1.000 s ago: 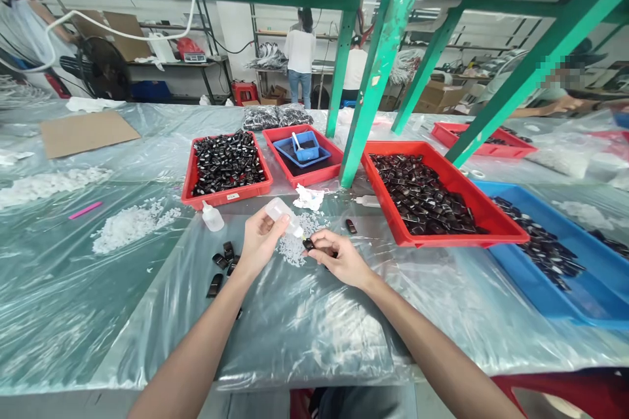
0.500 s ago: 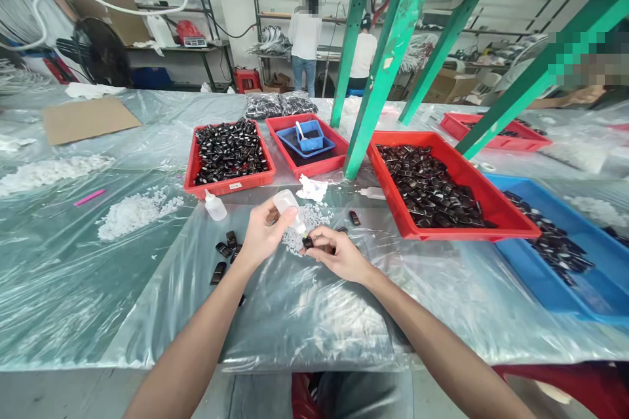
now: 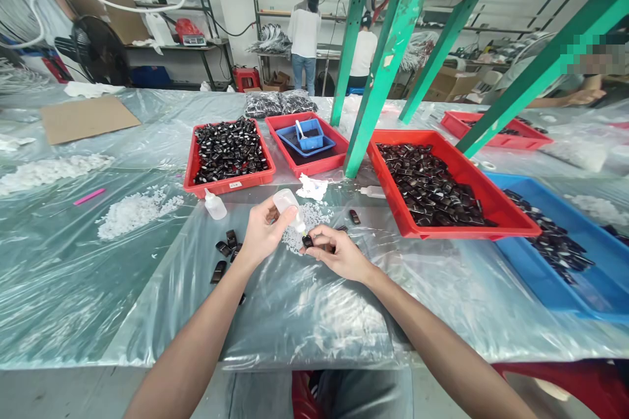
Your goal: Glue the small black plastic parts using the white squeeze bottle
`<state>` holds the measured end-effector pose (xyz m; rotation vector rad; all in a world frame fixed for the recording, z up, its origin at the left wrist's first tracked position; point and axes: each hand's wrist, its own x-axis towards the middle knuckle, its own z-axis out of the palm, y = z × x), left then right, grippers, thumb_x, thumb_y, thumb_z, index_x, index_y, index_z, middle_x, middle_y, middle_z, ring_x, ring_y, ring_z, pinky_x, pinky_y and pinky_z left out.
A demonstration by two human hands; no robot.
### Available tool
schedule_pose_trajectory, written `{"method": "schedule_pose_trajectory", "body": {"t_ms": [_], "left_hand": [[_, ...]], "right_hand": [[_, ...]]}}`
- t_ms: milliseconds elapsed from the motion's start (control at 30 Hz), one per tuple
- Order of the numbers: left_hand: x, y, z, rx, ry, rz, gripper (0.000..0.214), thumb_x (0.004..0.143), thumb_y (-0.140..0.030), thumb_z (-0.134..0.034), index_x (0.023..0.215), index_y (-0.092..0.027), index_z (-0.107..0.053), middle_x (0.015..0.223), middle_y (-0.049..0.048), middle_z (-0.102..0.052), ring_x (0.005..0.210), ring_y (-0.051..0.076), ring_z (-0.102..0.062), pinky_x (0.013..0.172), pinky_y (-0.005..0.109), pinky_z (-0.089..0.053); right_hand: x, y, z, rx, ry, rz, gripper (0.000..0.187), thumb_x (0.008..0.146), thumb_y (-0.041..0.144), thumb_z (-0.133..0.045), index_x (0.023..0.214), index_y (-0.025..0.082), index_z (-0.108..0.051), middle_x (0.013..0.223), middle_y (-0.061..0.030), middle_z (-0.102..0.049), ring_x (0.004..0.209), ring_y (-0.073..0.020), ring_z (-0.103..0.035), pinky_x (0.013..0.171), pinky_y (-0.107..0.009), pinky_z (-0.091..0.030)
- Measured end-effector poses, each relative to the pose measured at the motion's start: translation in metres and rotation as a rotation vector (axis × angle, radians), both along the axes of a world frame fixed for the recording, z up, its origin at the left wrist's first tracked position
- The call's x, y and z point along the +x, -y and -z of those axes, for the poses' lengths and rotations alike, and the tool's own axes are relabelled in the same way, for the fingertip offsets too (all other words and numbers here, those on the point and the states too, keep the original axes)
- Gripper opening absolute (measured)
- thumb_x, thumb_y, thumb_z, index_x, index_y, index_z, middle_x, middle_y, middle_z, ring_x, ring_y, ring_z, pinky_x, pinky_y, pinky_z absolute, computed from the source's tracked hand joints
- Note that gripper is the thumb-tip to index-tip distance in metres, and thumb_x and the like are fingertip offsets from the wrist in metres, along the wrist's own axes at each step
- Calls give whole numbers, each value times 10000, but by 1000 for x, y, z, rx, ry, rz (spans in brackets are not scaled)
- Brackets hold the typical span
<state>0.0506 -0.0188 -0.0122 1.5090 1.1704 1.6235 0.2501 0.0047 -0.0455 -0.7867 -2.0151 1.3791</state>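
My left hand (image 3: 268,229) is closed round a translucent squeeze bottle (image 3: 285,204), tilted with its nozzle down to the right. Between the fingers of my right hand (image 3: 341,252) is a small black plastic part (image 3: 307,241), and the nozzle tip is at its top; whether they touch I cannot tell. Under both hands lies a scatter of small white pieces (image 3: 314,215). Several loose black parts (image 3: 219,272) rest left of my left wrist, and a single black part (image 3: 354,217) lies beyond my right hand. A second squeeze bottle (image 3: 215,205) stands upright at the left.
Red trays (image 3: 228,186) (image 3: 472,233) heaped with black parts stand behind, with a blue tray (image 3: 545,288) at right. Another red tray (image 3: 314,170) holds small blue containers. Green posts (image 3: 383,72) rise from the table. White piles (image 3: 130,216) lie left. People (image 3: 304,33) are in the background.
Both hands, the bottle and the black part are practically where they were. At the far right, a person's arm and hand now show more behind the green post.
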Motion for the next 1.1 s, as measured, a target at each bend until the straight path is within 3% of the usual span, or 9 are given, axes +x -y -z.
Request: {"method": "schedule_pose_trajectory", "body": {"t_ms": [367,733,900,1100], "left_hand": [[2,-1,1,-16,50,-50,325,854,-475,-720,817,-156,-670,718,19,-648,600,127,-541,563,237,-441],[1,-3,1,-35,175,-31,366,837,-524,-723,809,-160,-702,667,22,-636,546,127,-513,506,246,-418],[1,-4,2,-28,168,-28,357,847,-515,-718,815,-159,-703,688,30,-652,550,124,-518,513,243,-426],[2,-4,3,-3,186,-82,375,827,-525,-737,781,-157,-682,650,20,-626,538,120,-506,514,240,-429]], "right_hand": [[-1,0,-4,-47,-71,10,323,889,479,-699,907,208,-524,663,54,-581,521,-88,-387,509,-243,-293],[-2,-1,-5,-101,-185,135,473,656,463,-900,892,215,-573,773,35,-586,595,-109,-475,565,-257,-365],[0,0,-6,28,-108,158,436,714,452,-866,919,228,-553,768,45,-575,578,-108,-493,545,-247,-376],[3,3,-5,396,56,285,305,863,475,-742,980,246,-577,835,10,-660,595,-128,-550,588,-259,-430]]}}
